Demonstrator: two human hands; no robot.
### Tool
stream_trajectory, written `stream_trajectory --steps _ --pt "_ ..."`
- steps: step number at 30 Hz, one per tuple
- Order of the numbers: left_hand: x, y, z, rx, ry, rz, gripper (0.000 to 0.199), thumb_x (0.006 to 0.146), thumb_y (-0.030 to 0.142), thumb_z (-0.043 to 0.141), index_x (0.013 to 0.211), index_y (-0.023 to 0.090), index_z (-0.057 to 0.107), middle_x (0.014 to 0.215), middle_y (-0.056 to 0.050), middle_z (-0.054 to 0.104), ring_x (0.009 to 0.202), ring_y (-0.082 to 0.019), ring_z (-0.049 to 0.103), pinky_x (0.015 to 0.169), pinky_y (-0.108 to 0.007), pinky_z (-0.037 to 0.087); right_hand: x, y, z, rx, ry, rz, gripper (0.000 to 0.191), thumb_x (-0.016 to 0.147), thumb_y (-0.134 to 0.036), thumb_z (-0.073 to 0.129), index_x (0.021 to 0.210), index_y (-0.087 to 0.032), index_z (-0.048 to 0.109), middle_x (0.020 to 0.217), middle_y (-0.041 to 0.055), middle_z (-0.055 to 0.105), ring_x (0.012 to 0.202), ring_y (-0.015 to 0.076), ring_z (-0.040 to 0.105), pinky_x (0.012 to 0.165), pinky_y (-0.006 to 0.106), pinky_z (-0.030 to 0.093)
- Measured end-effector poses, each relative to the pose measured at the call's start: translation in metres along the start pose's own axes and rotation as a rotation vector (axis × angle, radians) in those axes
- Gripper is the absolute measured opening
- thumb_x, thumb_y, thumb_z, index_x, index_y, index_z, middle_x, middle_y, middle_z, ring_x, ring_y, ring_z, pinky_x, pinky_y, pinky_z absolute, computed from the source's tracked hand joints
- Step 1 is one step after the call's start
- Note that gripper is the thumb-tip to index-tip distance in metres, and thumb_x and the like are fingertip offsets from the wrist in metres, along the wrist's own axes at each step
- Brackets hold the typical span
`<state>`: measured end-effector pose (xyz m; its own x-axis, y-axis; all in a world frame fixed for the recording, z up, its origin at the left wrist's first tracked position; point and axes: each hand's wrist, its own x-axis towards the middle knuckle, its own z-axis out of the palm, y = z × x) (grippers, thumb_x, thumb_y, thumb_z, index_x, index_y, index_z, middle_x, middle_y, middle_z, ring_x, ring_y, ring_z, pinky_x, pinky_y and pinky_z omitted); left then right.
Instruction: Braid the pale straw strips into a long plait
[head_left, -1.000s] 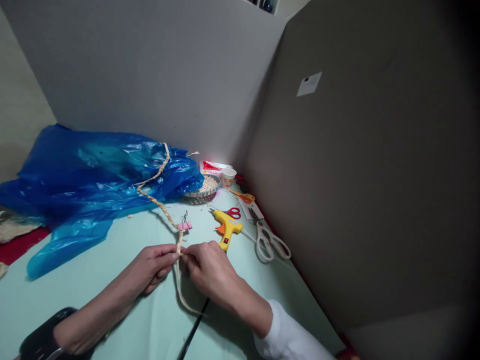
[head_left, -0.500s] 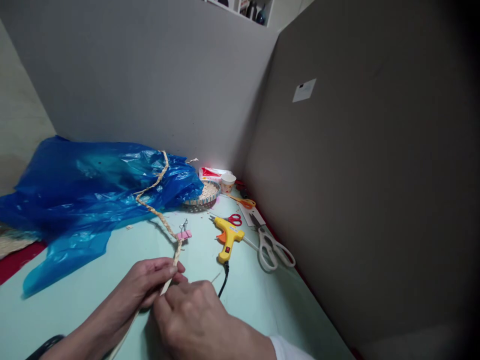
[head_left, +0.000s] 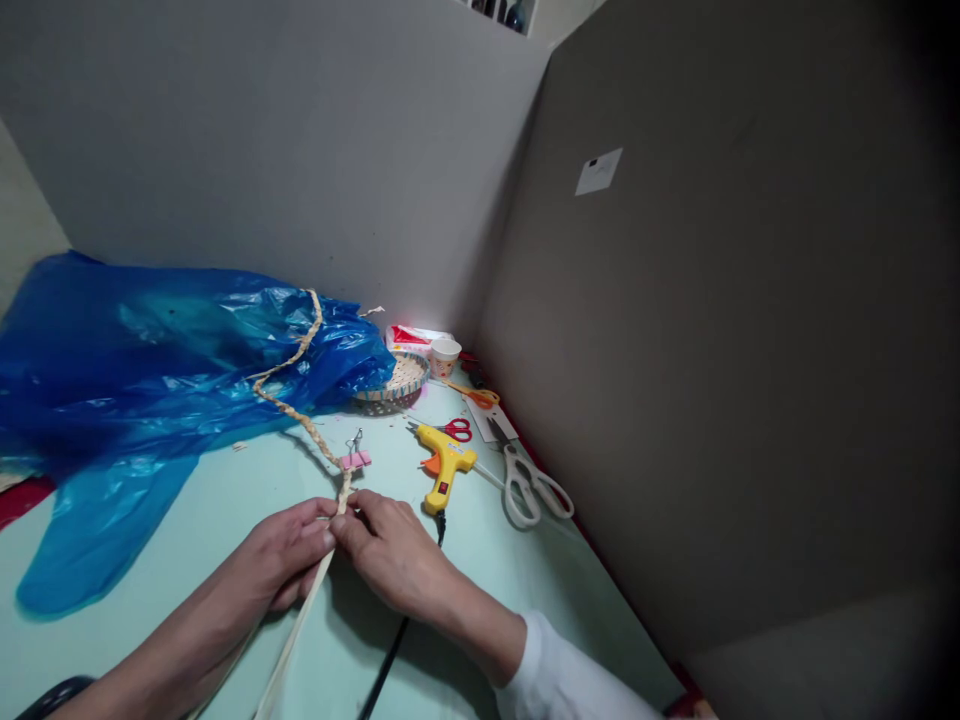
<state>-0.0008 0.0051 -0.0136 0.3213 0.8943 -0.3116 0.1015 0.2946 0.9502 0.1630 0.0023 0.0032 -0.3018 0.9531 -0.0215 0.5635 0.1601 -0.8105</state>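
The right hand (head_left: 390, 550) has moved up since the earlier frame, from low down in front of the left hand (head_left: 289, 550) to right beside it. One pale braid (head_left: 304, 420) runs from the blue bag (head_left: 187, 350) down to the hands, over the green table (head_left: 240, 490). Both hands pinch its near end. Loose strips (head_left: 295, 635) hang below; some are hidden, so they can't all be counted. The step looks like braiding, and the next move seems to call for a tight pinch while one strip crosses over another.

One pink clip (head_left: 356, 460) bites the braid just past the fingers. To the right is one yellow glue gun (head_left: 444, 465). Three pairs of scissors (head_left: 517, 465) lie near it: white, red and orange. Farther back are one round basket (head_left: 386, 402) and one paper cup (head_left: 445, 357).
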Motion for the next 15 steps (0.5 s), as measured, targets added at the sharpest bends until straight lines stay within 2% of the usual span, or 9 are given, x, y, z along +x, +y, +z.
stream_trajectory --steps 2,4,7,9,12,13,15 --pt "0.004 -0.005 -0.002 -0.006 -0.033 0.029 0.053 0.069 0.063 0.075 0.097 0.022 0.055 0.058 0.007 0.057 0.041 -0.007 0.032 0.043 -0.02 0.018 0.002 0.0 -0.005 0.016 -0.029 -0.035 0.03 0.098 -0.03 0.048 0.076 -0.018 0.065 0.069 -0.0008 0.062 0.067 0.0129 0.054 0.066 0.023 0.036" --pt "0.006 -0.007 -0.003 0.033 -0.042 0.05 0.052 0.069 0.063 0.074 0.095 0.022 0.052 0.064 0.004 0.065 0.04 -0.006 0.03 0.042 -0.021 0.015 0.004 0.004 -0.008 0.048 -0.052 -0.04 0.038 0.097 -0.029 0.051 0.063 -0.018 0.063 0.059 -0.0027 0.057 0.059 0.0109 0.048 0.062 0.022 0.034" --pt "0.001 -0.001 -0.003 0.164 -0.023 0.08 0.045 0.072 0.063 0.066 0.09 0.024 0.051 0.06 0.003 0.066 0.043 -0.011 0.041 0.046 -0.023 0.028 0.006 0.01 -0.005 0.148 -0.05 0.002 0.032 0.093 -0.025 0.056 0.064 -0.016 0.065 0.055 -0.0043 0.054 0.056 0.0095 0.044 0.056 0.022 0.031" --pt "-0.005 0.007 -0.004 0.365 0.062 0.102 0.043 0.073 0.065 0.057 0.089 0.025 0.053 0.053 0.003 0.062 0.051 -0.018 0.052 0.055 -0.029 0.037 0.005 0.012 -0.001 0.207 -0.014 0.025 0.029 0.09 -0.023 0.058 0.063 -0.016 0.065 0.054 -0.0051 0.051 0.055 0.0089 0.043 0.054 0.021 0.029" --pt "-0.01 0.015 -0.008 0.675 0.225 0.161 0.039 0.075 0.063 0.048 0.08 0.026 0.059 0.058 -0.001 0.064 0.061 -0.024 0.058 0.065 -0.034 0.041 0.0 0.011 0.005 0.196 0.097 0.003 0.027 0.086 -0.02 0.06 0.06 -0.015 0.064 0.051 -0.0059 0.047 0.053 0.0083 0.041 0.054 0.022 0.029" --pt "-0.009 0.014 -0.01 0.716 0.234 0.175 0.038 0.075 0.062 0.048 0.074 0.026 0.06 0.061 -0.002 0.064 0.062 -0.024 0.057 0.064 -0.033 0.04 -0.001 0.01 0.006 0.181 0.128 -0.007 0.026 0.086 -0.019 0.06 0.06 -0.015 0.065 0.051 -0.006 0.047 0.052 0.0083 0.041 0.054 0.022 0.029" --pt "-0.005 0.005 -0.014 0.685 0.178 0.176 0.038 0.078 0.06 0.049 0.064 0.026 0.059 0.059 -0.001 0.058 0.061 -0.022 0.054 0.06 -0.031 0.04 -0.003 0.009 0.008 0.186 0.161 -0.017 0.025 0.085 -0.017 0.059 0.062 -0.016 0.068 0.051 -0.0055 0.05 0.052 0.0084 0.043 0.055 0.022 0.031"
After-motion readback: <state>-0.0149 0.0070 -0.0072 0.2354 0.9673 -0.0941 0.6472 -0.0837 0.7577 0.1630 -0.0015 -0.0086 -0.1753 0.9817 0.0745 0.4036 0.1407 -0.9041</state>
